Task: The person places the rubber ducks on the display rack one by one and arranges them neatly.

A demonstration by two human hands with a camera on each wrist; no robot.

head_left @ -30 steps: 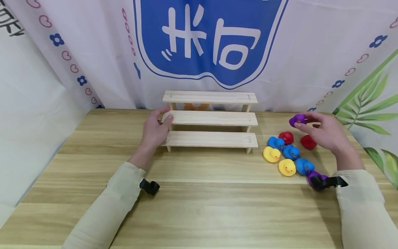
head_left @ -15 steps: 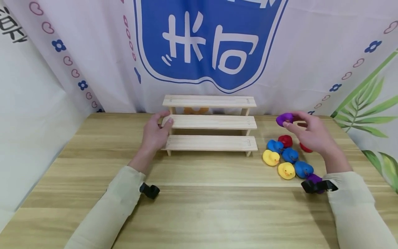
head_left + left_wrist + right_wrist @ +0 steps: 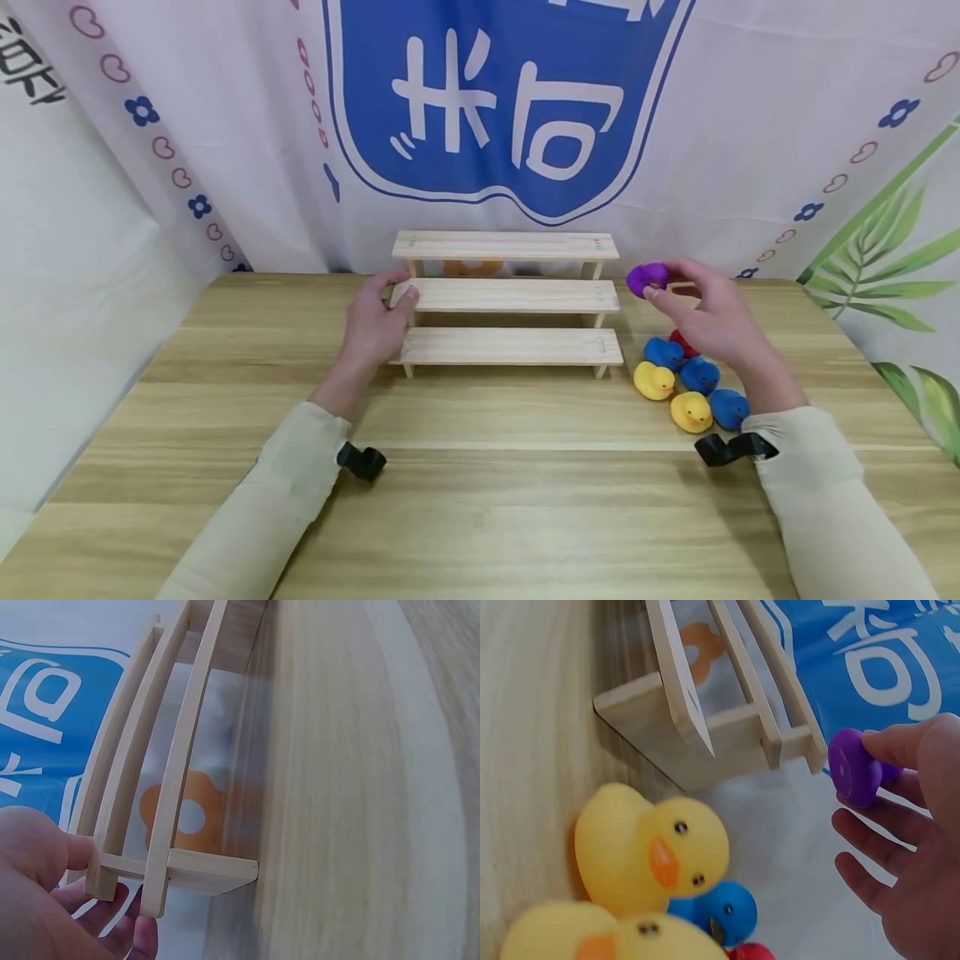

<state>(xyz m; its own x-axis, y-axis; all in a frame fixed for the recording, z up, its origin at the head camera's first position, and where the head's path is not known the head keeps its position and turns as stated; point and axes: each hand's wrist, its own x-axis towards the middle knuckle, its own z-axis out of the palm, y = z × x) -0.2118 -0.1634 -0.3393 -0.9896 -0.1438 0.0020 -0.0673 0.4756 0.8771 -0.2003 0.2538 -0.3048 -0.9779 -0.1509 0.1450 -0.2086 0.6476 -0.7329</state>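
Note:
A three-tier wooden display stand [image 3: 510,295] rises in steps against the back of the table. My left hand [image 3: 375,323] grips the left end of its middle tier, thumb on top; in the left wrist view the fingers curl under the boards. Off the stand's right end, raised above the table, my right hand [image 3: 716,315] pinches a purple rubber duck [image 3: 646,280] between thumb and fingers. The right wrist view shows the duck's flat underside [image 3: 849,771], with the lower fingers spread apart from it.
Yellow rubber ducks [image 3: 654,381], blue rubber ducks [image 3: 699,376] and a partly covered red duck [image 3: 681,340] cluster on the wooden table [image 3: 480,508], right of the stand and below my right hand. A printed curtain [image 3: 262,167] hangs behind.
My right hand has carried the purple duck leftward, from beyond the cluster to near the stand's right end. The left hand keeps its grip on the stand; the head view has tilted slightly.

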